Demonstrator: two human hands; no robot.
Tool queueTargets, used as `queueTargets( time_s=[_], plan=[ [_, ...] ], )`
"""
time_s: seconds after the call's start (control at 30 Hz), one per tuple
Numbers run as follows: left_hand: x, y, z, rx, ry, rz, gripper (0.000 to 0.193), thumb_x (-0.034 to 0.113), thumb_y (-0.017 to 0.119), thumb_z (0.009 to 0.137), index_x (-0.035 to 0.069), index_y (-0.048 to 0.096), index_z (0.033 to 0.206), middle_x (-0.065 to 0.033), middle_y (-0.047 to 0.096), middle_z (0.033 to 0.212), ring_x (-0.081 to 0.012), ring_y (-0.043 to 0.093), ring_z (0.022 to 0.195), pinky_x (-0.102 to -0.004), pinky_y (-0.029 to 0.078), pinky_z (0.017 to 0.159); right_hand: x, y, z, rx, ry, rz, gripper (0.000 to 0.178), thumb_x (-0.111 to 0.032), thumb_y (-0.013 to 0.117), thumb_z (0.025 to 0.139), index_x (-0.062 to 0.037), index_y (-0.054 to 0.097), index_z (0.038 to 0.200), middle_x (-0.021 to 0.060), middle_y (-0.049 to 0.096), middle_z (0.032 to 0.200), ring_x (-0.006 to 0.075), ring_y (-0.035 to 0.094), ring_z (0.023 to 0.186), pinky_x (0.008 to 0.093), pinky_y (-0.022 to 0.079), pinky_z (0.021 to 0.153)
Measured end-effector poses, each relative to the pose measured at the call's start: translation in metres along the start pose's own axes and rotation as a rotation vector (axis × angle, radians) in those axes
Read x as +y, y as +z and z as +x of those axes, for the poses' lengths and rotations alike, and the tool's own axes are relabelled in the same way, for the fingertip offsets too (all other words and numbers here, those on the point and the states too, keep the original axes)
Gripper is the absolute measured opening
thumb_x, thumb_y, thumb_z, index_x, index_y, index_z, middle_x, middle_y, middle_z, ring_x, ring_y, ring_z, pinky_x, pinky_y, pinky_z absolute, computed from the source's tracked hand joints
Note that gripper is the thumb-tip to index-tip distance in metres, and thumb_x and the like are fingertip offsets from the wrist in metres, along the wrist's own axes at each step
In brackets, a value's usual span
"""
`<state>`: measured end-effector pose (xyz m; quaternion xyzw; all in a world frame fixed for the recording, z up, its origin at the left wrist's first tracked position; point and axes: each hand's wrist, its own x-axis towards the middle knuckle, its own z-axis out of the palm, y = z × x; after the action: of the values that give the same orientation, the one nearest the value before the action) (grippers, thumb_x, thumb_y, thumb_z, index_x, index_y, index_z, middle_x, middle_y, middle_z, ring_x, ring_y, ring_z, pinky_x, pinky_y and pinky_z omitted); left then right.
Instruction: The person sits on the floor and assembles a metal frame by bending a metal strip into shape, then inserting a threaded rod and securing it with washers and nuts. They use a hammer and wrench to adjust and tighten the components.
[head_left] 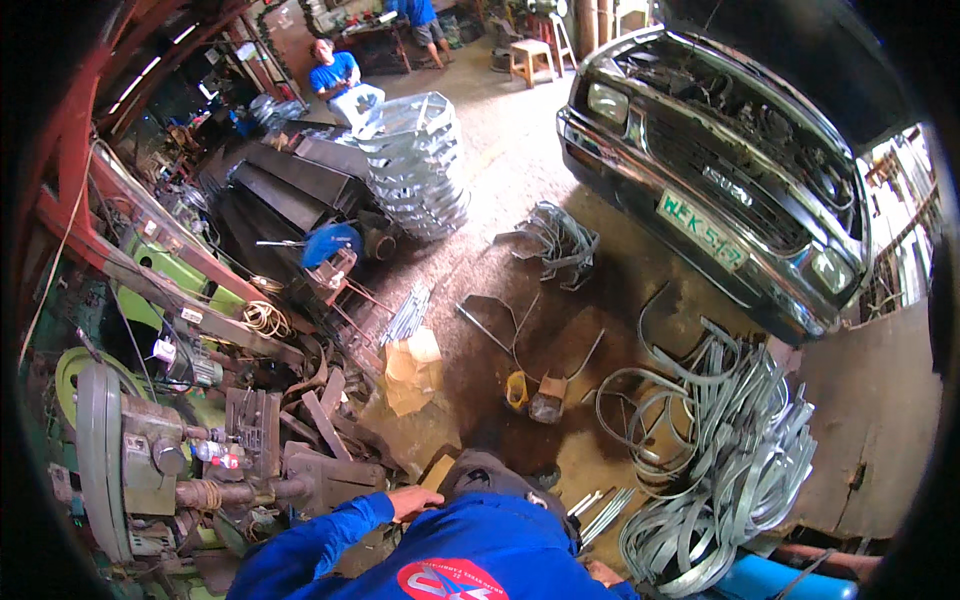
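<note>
My left hand (414, 503) lies at the edge of my dark-clothed lap (490, 474), its fingers stretched out and holding nothing that I can see. Low in the picture, only a bit of my right hand (605, 573) shows beside my blue shirt, and its fingers are hidden. Several thin metal rods (607, 516) lie on the floor just beyond it. To the right is a large tangled heap of bent flat metal strips (730, 450). In front of me are a cut yellow container (517, 391), a small box (547, 402) and thin bent metal bars (512, 335).
A dark vehicle (700, 190) with its hood raised stands far right. Stacked metal frames (412, 170) rise beyond a blue cut-off saw (330, 245). Heavy machinery (150, 450) lines the left. Brown cardboard (412, 372) lies on the floor. A seated person (340, 82) is at the back.
</note>
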<state>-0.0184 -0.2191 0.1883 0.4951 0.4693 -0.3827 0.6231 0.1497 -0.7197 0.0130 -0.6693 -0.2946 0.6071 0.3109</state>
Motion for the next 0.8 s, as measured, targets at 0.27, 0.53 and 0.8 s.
queueTargets(
  time_s=[0.27,0.53,0.8],
  plan=[
    [-0.009,-0.01,-0.029,-0.095,0.588,0.917,0.03,0.005,0.052,0.084,0.004,0.058,0.113,-0.0235,0.062,0.102,-0.0398,0.059,0.095,-0.0426,0.047,0.076,-0.015,0.022,-0.028,0.153,0.2,-0.069,0.036,-0.024,0.057,0.081,-0.0004,0.063,0.108,0.0166,0.067,0.102,0.028,0.065,0.085,0.0401,0.05,0.078],
    [-0.011,-0.023,-0.065,-0.14,0.292,0.523,0.027,0.016,0.052,0.089,0.001,0.06,0.111,-0.007,0.067,0.098,-0.0149,0.059,0.089,-0.0328,0.048,0.078,-0.208,0.008,-0.074,0.663,0.129,0.128,0.033,-0.021,0.067,0.08,0.0016,0.052,0.098,0.0172,0.061,0.094,0.0257,0.062,0.083,0.0377,0.049,0.073],
    [-0.04,0.002,-0.09,-0.188,0.4,0.892,0.025,0.019,0.059,0.08,0.001,0.064,0.097,-0.025,0.063,0.092,-0.0442,0.059,0.089,-0.0469,0.048,0.075,-0.184,0.062,-0.08,0.314,0.176,0.847,0.042,-0.019,0.064,0.085,0.0025,0.054,0.119,0.0132,0.066,0.104,0.011,0.058,0.09,0.03,0.048,0.082]
  ],
)
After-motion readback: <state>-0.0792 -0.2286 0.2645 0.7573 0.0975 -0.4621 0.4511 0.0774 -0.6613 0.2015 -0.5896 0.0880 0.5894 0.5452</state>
